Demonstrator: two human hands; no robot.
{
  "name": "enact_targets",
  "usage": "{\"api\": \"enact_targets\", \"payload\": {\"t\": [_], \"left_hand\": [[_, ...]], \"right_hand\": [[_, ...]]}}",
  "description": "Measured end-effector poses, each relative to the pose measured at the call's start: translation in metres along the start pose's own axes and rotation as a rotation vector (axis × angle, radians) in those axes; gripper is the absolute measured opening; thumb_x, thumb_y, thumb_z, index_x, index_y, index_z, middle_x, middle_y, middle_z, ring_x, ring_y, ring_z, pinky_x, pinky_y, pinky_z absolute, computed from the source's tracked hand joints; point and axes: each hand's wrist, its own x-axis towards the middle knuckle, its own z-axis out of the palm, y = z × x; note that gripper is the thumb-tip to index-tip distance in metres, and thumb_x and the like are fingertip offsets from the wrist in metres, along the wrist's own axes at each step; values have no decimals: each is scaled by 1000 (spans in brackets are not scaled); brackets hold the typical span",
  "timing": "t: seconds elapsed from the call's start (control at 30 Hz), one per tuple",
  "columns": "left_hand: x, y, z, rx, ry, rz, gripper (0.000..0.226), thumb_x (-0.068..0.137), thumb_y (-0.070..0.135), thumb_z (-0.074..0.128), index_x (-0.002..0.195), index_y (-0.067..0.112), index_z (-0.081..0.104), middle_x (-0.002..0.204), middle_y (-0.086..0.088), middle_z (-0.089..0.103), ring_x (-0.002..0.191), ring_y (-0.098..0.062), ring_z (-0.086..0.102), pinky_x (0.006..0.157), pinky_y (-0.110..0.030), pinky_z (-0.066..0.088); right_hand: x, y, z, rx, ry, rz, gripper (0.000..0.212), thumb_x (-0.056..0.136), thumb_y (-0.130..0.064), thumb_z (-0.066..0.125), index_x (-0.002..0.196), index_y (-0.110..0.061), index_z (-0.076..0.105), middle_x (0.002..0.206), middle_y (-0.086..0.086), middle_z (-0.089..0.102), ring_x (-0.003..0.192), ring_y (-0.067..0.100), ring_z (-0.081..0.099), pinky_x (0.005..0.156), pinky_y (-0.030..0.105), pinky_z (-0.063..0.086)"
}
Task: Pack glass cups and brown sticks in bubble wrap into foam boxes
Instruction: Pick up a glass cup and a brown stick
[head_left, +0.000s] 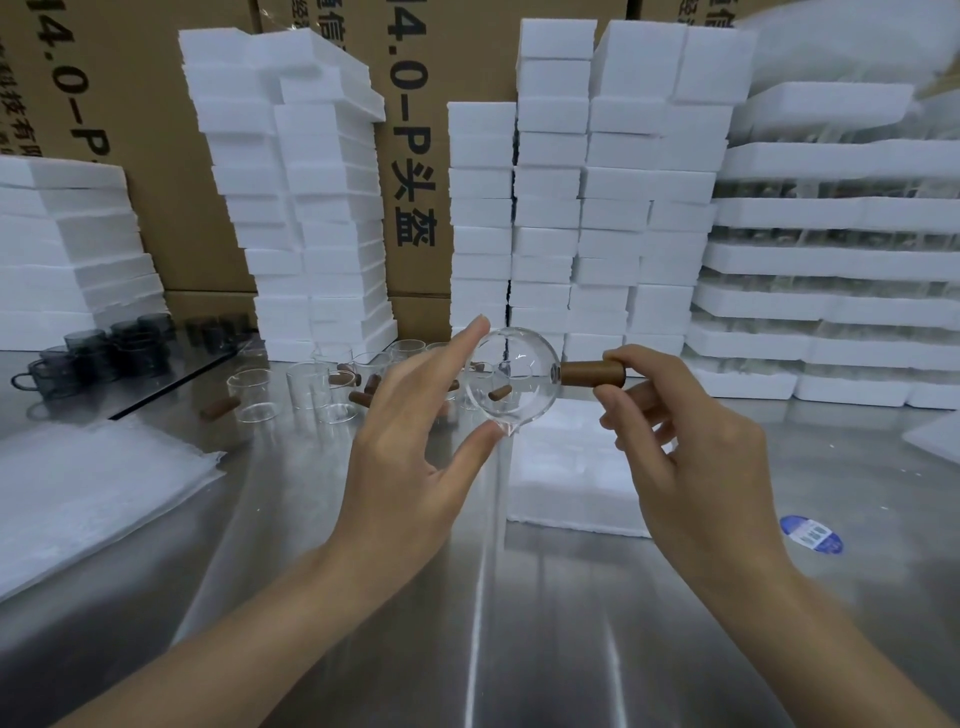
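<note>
Above the bare steel bench (519, 623), the clear round glass cup (511, 379) is held in the air between your two hands, with the white foam box (571, 467) lying on the bench below it and your right hand. Your left hand (415, 431) pinches the cup across its width, forefinger on top and thumb at the bottom by the small spout. Your right hand (675, 441) is clamped on the short brown cylindrical stick (592, 373), whose end meets the cup's side. Only two fingertips steady the glass, so I judge that a hard twist or push on the stick could slip the cup free, dropping it onto the metal or into the glasses behind. Counted: one cup and one stick in hand, and one foam box laid out. At least six more clear glass cups (306, 384) stand behind your left hand, with at least four loose brown sticks (221, 410) among them. The dark smoked cups (130, 348) at far left are too blurred to count.
</note>
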Motion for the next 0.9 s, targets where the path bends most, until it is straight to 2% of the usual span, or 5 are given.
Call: {"api": "enact_targets", "payload": {"t": [0.2,0.37,0.6,0.73,0.9], "left_hand": [[1,0,0,-3,-15,-7,74,97,22,71,160,38,38,147,29,49,131,-15,56,105,-23,49],[0,-1,-2,-27,-52,-83,79,99,13,76,161,42,38,142,31,51,117,-16,60,100,-21,50],[1,1,-1,28,-62,-52,74,98,27,72,157,46,32,129,53,42,111,7,50,96,-7,41],[1,2,-1,38,-45,-25,73,96,27,71,157,40,34,131,40,45,109,7,50,95,-6,41],[0,-1,0,18,-51,-37,72,96,29,70,159,41,35,128,52,44,109,7,51,94,-7,41]], "right_hand": [[0,-3,0,7,7,-14,24,101,-50,52,124,-44,54,95,-17,66,80,9,67,66,28,48],[-1,-6,-1,15,11,-13,23,101,-48,53,123,-43,56,92,-16,66,76,9,67,63,29,49],[-2,-5,-1,11,0,13,21,101,-44,55,122,-43,56,89,-15,66,73,11,67,64,36,53],[-2,-5,0,6,-1,21,22,101,-45,55,122,-43,57,84,-14,66,70,11,66,63,42,54],[-2,-7,-1,5,7,13,25,101,-46,54,124,-38,58,77,-14,66,68,11,66,62,40,54]]}}
